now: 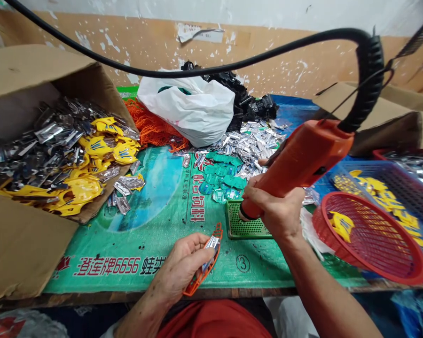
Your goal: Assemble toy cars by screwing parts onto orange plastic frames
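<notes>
My left hand (182, 268) holds an orange plastic part with a silver piece set in it (207, 259), low over the table's front edge. My right hand (275, 210) grips an orange electric screwdriver (301, 160) by its lower body; a black coiled cord (368, 80) rises from its top. The tool's tip points down at a small green perforated tray (245, 226) just right of the orange part. Behind the tray lies a heap of teal plastic pieces (223, 177) and silver metal parts (253, 142).
A cardboard box (17, 234) on the left spills silver and yellow parts. A red mesh basket (375, 237) with a yellow piece and a blue crate (402, 188) stand on the right. A white plastic bag (190, 109), orange netting and black parts sit at the back.
</notes>
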`<state>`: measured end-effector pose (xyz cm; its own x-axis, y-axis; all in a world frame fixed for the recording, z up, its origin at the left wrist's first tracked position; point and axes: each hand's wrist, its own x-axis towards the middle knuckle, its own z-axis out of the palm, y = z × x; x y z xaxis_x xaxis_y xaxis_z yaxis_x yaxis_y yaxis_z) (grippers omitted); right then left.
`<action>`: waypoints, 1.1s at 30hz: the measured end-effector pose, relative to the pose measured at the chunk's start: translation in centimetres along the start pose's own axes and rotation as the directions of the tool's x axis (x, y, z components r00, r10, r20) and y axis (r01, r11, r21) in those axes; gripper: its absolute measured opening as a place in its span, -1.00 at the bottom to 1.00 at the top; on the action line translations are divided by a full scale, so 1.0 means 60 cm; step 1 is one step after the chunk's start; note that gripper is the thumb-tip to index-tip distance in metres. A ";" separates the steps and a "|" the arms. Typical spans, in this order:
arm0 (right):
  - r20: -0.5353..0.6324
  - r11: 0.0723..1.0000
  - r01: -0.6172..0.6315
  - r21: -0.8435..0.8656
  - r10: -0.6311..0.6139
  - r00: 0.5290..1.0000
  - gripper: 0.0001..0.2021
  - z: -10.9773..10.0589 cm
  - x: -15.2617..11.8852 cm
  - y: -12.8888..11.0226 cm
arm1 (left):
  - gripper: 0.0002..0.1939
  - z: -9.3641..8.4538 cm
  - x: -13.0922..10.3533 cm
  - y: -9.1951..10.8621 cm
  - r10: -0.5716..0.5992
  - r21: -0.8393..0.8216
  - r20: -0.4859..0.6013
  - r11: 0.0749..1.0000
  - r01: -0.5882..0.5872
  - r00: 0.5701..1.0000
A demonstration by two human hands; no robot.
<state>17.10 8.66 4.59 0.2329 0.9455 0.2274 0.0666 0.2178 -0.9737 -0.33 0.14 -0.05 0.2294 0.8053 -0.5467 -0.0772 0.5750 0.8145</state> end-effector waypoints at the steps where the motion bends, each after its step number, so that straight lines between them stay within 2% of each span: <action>1: -0.003 1.000 -0.002 0.002 0.002 1.000 -0.56 0.000 0.000 0.000 | -0.76 0.000 0.000 0.000 0.001 0.005 0.003 1.000 -0.001 1.000; 15: 0.012 0.999 0.003 0.032 -0.003 1.000 -0.59 0.004 -0.007 -0.005 | -0.77 0.006 -0.018 0.018 0.051 0.186 0.025 0.981 -0.054 0.998; 20: -0.011 0.996 0.029 0.090 -0.028 1.000 -0.73 -0.005 0.001 -0.003 | -0.79 0.010 -0.015 0.020 0.037 0.180 0.004 0.983 -0.037 0.999; 23: 0.000 0.990 0.062 0.129 -0.063 0.998 -0.75 -0.011 0.004 -0.022 | -0.80 0.013 -0.010 0.019 0.029 0.142 -0.013 0.989 -0.027 0.999; 27: 0.014 0.960 0.066 0.271 -0.073 0.997 -0.67 -0.008 -0.011 -0.070 | -0.80 0.015 -0.010 0.017 0.054 0.131 -0.036 0.990 -0.049 0.998; 30: 0.072 0.945 0.044 0.324 -0.071 0.995 -0.62 -0.001 -0.033 -0.099 | -0.82 0.016 -0.010 0.015 0.077 0.126 -0.041 0.990 -0.071 0.996; 33: 0.148 0.937 -0.010 0.350 -0.045 0.988 -0.55 0.004 -0.054 -0.107 | -0.84 0.016 -0.008 0.013 0.078 0.087 -0.041 0.993 -0.074 0.996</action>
<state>15.65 4.23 10.11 0.0832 0.9603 0.2663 -0.2791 0.2790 -0.9188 0.40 0.06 1.05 0.1824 0.8530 -0.4890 -0.0089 0.4987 0.8667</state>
